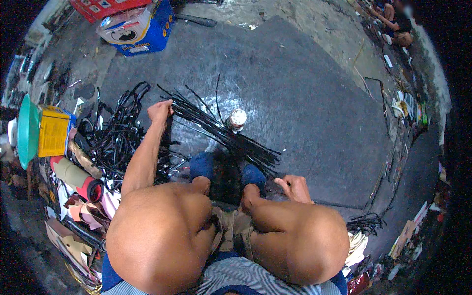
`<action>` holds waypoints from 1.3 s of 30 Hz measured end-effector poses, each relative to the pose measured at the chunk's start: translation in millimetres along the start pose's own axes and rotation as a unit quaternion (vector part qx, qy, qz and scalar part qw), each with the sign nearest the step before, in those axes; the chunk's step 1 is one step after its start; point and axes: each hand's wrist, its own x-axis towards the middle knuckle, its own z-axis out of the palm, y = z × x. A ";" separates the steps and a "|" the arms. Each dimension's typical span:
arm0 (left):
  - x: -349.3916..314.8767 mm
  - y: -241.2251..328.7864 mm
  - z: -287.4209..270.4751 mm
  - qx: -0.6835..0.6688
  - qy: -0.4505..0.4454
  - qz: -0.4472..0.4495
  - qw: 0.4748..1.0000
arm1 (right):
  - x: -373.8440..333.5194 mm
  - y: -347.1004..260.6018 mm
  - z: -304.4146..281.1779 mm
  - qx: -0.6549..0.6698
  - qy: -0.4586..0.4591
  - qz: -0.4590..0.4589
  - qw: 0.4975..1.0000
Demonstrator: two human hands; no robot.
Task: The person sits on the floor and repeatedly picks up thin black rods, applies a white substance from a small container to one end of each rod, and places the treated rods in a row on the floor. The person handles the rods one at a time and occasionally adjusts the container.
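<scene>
A loose bundle of long black strips [223, 132] lies slantwise on the dark mat, its far-left end fanned out. My left hand [160, 112] is closed at that end, fingers pinched on black strip. Past the bundle's near-right end is my right hand [295, 188], its fingers curled in and the thumb pointing left. What it holds, if anything, cannot be made out. Beside the bundle's middle stands a small round can [237, 119] with a whitish top. My feet, in blue footwear [202, 164], rest close to the strips, between my bent knees.
A tangled heap of shiny black strips [115, 130] lies left, near a yellow tin [55, 130] and a green round basin [29, 132]. A blue box [147, 37] stands at the far left. Scraps border the dark mat [324, 108]; another person [400, 27] sits far right.
</scene>
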 end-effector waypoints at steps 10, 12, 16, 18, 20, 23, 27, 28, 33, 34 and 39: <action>-96.3 3.3 5.9 0.054 0.057 0.282 0.956 | 108.8 -56.4 83.8 -0.115 0.120 -0.084 0.983; -127.3 -18.8 -0.8 0.093 -0.002 0.340 0.936 | 120.8 -59.5 104.6 -0.159 0.102 -0.084 0.978; -189.1 -59.8 -4.5 0.111 -0.107 0.294 0.943 | 130.9 -41.6 123.9 -0.103 0.085 -0.027 0.991; -205.0 -76.9 -7.6 0.106 -0.118 0.273 0.949 | 131.0 -42.3 127.3 -0.103 0.119 -0.084 0.984; -196.8 -115.5 -3.5 0.033 -0.102 0.221 0.969 | 134.7 -44.9 134.9 -0.097 0.096 -0.093 0.986; -190.6 -135.7 1.6 -0.014 -0.105 0.151 0.983 | 137.4 -54.2 142.7 -0.087 0.089 -0.083 0.989; -184.3 -137.1 2.3 -0.005 -0.110 0.167 0.980 | 144.2 -65.7 118.2 -0.064 0.036 -0.003 0.997; -184.4 -136.2 0.2 0.000 -0.114 0.159 0.981 | 144.5 -70.6 103.6 -0.059 0.014 0.010 0.998; -186.7 -113.8 -10.0 0.020 -0.149 0.155 0.977 | 93.1 -85.1 5.8 -0.082 -0.115 -0.023 0.990; -188.5 -112.2 -10.1 0.020 -0.157 0.176 0.972 | 76.3 -80.4 -13.9 -0.061 -0.134 -0.027 0.989; -162.8 -139.2 -3.9 0.069 -0.225 0.184 0.954 | -55.6 -35.7 -101.3 0.109 -0.136 0.080 0.981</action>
